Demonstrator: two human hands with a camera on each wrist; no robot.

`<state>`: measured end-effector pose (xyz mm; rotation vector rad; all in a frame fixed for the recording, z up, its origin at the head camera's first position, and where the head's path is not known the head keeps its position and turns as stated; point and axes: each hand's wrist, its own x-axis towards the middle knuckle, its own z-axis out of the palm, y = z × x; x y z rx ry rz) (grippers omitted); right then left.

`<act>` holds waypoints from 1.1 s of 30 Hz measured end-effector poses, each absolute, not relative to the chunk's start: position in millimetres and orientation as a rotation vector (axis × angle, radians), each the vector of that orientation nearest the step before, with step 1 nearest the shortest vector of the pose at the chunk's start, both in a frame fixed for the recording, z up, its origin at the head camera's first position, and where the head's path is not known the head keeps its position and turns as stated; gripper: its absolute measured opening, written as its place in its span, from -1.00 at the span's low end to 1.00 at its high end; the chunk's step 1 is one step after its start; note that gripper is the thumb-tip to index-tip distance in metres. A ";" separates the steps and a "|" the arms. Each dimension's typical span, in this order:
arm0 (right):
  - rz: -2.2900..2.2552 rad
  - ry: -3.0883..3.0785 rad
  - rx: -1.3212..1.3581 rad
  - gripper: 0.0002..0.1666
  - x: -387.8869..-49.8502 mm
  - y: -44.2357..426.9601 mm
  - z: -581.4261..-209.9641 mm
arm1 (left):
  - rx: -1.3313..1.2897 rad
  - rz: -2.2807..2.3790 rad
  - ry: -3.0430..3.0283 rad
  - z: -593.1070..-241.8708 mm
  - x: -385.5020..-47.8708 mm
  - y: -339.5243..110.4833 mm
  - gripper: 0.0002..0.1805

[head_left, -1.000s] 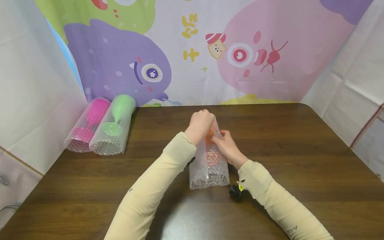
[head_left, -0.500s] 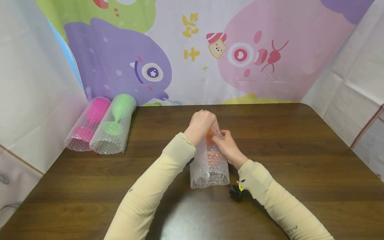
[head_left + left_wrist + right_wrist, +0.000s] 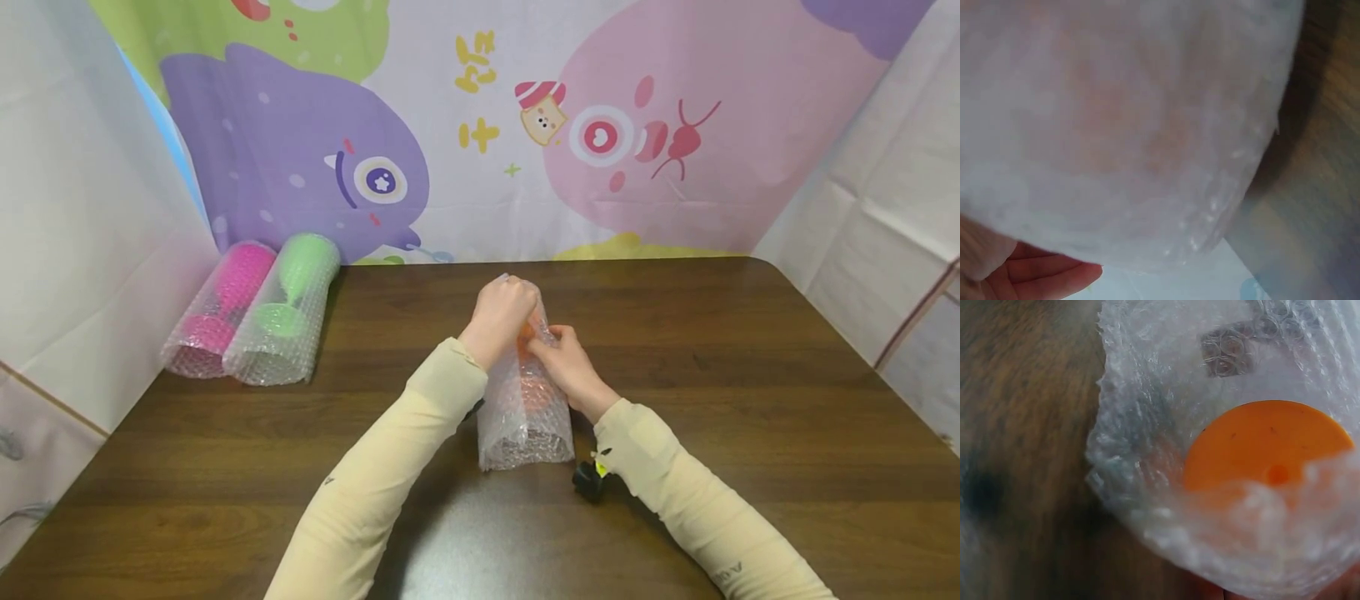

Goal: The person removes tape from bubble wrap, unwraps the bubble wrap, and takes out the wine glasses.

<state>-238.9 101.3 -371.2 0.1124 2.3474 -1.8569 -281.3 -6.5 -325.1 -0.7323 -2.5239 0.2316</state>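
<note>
in what looks like wrapping, the left hand (image 3: pixel 501 310), fingers curled, grips the bubble wrap (image 3: pixel 502 429) around the orange piece (image 3: pixel 1250 450) mid-table, the right hand (image 3: pixel 566 360) pinches it, and a snug tuck seems called for.

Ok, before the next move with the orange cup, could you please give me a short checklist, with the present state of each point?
1. Orange cup inside the wrap: ok, its round base shows within.
2. Left hand on the wrap: ok, it grips the far end.
3. Right hand on the wrap: ok, it holds the right side.
4. Near end closed: not ok, it is open.
5. Far end closed: cannot tell, the left hand hides it.
6. Pink cup and green cup out of the way: ok, both lie off to the left.
</note>
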 end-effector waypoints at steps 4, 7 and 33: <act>-1.864 2.342 0.110 -0.22 -239.0 100.8 -371.3 | -0.727 0.131 -2.545 -326.5 -281.5 -7.6 -0.83; -1.864 2.330 0.117 -0.21 -238.6 100.4 -371.1 | -0.690 0.094 -2.565 -327.6 -281.3 -9.3 -0.85; -1.830 2.350 0.118 -0.19 -238.7 100.5 -371.9 | -0.472 -0.455 -2.575 -334.7 -287.9 -32.6 -0.89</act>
